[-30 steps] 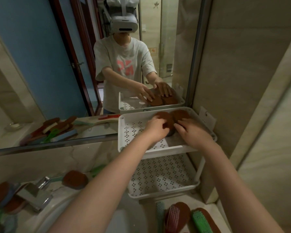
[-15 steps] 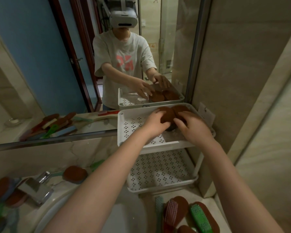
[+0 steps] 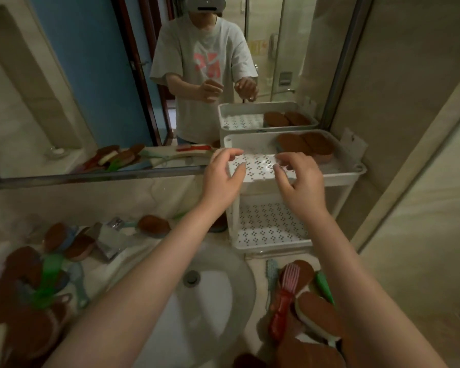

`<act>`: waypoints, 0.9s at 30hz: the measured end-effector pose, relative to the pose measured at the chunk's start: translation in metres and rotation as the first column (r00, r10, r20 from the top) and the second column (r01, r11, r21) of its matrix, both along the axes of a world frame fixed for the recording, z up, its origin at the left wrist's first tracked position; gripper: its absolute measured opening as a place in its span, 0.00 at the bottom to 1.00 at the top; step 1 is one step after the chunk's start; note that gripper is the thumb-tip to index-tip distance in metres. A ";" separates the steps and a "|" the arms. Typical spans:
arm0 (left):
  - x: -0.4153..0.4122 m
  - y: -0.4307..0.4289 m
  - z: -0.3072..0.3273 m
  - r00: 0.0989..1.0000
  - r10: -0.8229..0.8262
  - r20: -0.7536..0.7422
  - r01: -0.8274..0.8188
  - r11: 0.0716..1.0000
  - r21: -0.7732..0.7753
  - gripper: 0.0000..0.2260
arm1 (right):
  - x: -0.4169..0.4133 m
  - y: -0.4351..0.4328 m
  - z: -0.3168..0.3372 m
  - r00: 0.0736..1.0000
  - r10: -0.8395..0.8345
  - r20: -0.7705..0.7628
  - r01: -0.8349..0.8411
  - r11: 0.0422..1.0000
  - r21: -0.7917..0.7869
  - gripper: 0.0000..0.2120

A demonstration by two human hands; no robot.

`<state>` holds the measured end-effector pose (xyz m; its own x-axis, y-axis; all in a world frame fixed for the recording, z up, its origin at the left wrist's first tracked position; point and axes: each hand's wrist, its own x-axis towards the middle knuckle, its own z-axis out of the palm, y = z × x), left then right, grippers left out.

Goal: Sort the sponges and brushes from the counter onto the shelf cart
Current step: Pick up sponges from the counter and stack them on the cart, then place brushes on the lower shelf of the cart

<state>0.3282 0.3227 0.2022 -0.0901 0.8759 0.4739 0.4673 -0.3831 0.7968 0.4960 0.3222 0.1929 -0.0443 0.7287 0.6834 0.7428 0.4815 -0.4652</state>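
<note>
Brown sponges, two at least, lay side by side at the back right of the shelf cart top tier, w/ both of a person's hands empty above the tray's front edge. Left hand & right hand hovered apart, fingers loosely curled, gripping nothing; whether a fingertip brushed the rim could not be told. Most of the job waited on the counter: a red-handled brush, a green brush & a white-edged sponge lay heaped right of the basin. A second jumble of sponges & brushes sat left of it, and a lone sponge lay by the tap. Step in hand looked like the gap between a drop-off & the next pick-up, w/ the task at an early stage. Next move prob. called for a reach down to the near heap at right, taking one kind at a time: sponges to join those up top, brushes perhaps to the lower tier, w/ care not to knock anything into the basin
</note>
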 end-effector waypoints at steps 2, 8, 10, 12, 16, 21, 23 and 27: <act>-0.014 -0.017 -0.010 0.999 0.026 0.025 -0.026 1.000 0.008 0.09 | -0.015 -0.016 -0.007 0.999 0.012 -0.037 -0.010 0.999 0.036 0.09; -0.032 -0.057 -0.064 0.998 0.054 0.038 -0.050 0.993 -0.109 0.05 | -0.036 -0.054 -0.049 0.998 0.004 -0.061 -0.013 0.991 -0.132 0.06; -0.032 -0.066 -0.084 0.998 0.038 0.042 -0.030 0.985 -0.169 0.05 | -0.036 -0.064 -0.069 0.999 -0.035 -0.036 0.024 0.964 -0.266 0.06; -0.032 -0.075 -0.104 0.999 0.012 0.047 0.000 0.966 -0.258 0.06 | -0.032 -0.073 -0.090 0.996 -0.083 0.042 0.093 0.899 -0.427 0.08; -0.031 -0.090 -0.141 0.998 -0.048 0.035 0.059 0.858 -0.510 0.06 | -0.016 -0.094 -0.129 0.955 -0.159 0.249 0.288 0.685 -0.670 0.08; -0.025 -0.104 -0.175 0.990 -0.139 0.024 0.103 0.600 -0.793 0.06 | 0.003 -0.116 -0.168 0.889 -0.235 0.393 0.457 0.424 -0.782 0.20; -0.021 -0.106 -0.183 0.982 -0.182 0.047 0.138 0.528 -0.838 0.05 | 0.005 -0.121 -0.178 0.868 -0.218 0.445 0.495 0.346 -0.797 0.25; -0.010 -0.108 -0.186 0.975 -0.212 0.071 0.162 0.454 -0.876 0.04 | -0.001 -0.125 -0.188 0.854 -0.174 0.491 0.521 0.305 -0.797 0.24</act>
